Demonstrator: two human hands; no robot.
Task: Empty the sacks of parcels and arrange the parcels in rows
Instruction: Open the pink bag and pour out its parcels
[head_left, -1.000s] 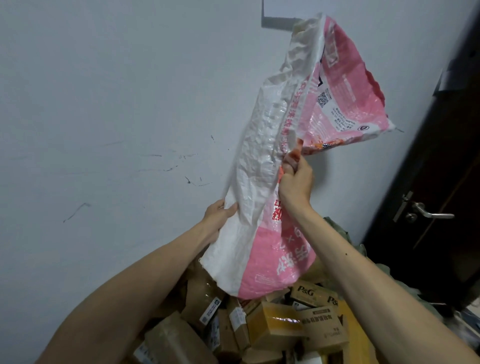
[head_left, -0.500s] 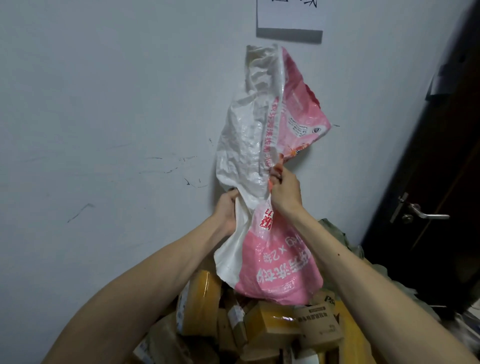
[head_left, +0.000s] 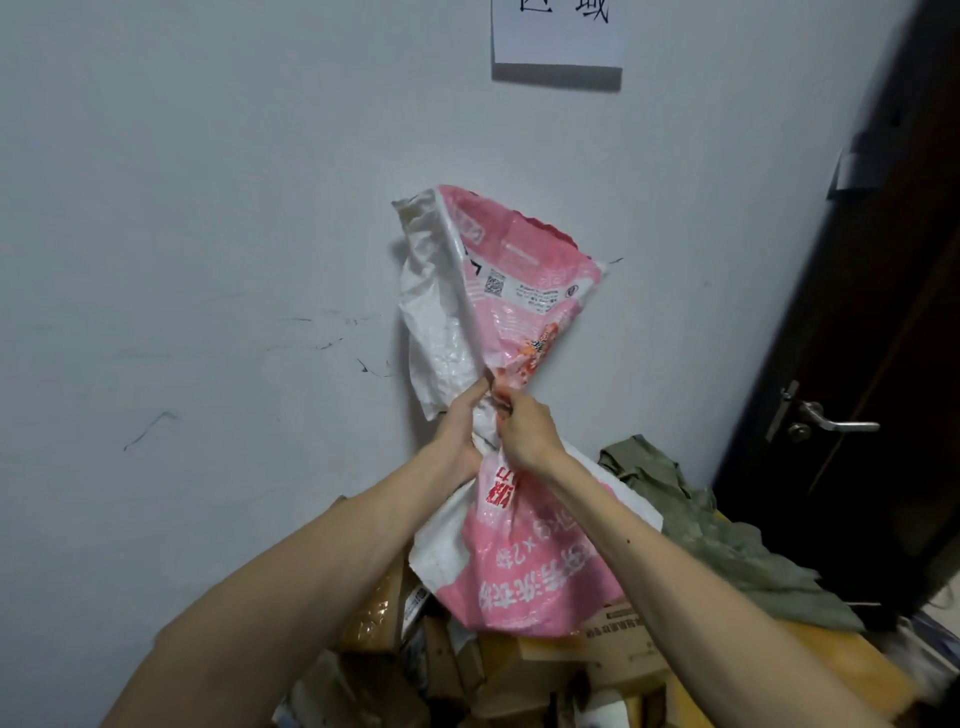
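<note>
paper sheet (head_left: 558, 36) on the wall (head_left: 208, 208) above the sack (head_left: 524, 561): large black characters, cut by the frame edge, seemed to read 区域. sack's lower pink panel carried upside-down white chinese lettering, only "x 2" legible. red characters at its waist were too crumpled to read. qr code (head_left: 494, 285) and fine print on its upper panel were illegible. parcel box (head_left: 618, 631) just below the sack bore small blurred print.

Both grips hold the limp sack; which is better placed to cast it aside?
Probably the right grip: it holds the pink sack on the side where the green sack lies; the left grip is on the far side.
</note>
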